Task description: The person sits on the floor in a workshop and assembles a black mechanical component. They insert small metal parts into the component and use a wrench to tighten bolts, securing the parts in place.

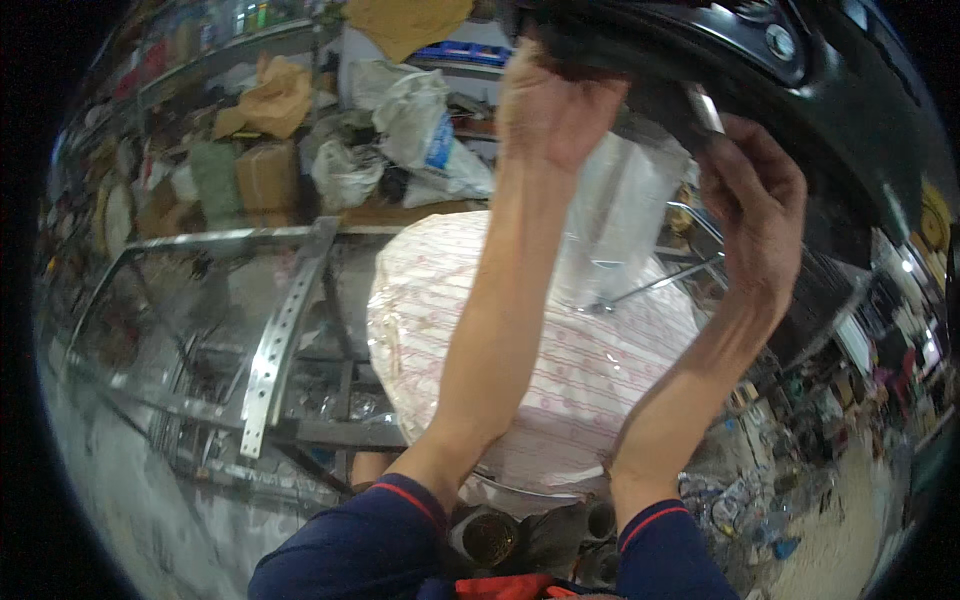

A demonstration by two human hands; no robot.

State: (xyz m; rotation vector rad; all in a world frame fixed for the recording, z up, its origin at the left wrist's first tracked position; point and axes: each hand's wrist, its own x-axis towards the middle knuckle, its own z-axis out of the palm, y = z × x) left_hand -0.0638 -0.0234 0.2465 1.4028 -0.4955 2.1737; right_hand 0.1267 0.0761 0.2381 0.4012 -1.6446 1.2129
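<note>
Both hands are raised to the underside of a glossy black moulded panel with a round emblem that arches across the top of the view. Left hand presses up against the panel's lower edge, its fingers curled over and partly hidden by the rim, so whether it actually clamps the panel cannot be told. Right hand sits lower and further right, fingers bent around a short bright metal tool that points up to the panel just above that hand.

Between the two hands hangs a clear crinkled plastic bag, close beside the left forearm. Below the wrists lies a large rounded bundle wrapped in white plastic with a pink print, and both forearms cross over it. Left of the left forearm, well apart from it, stands a grey metal frame with a perforated steel strip.
</note>
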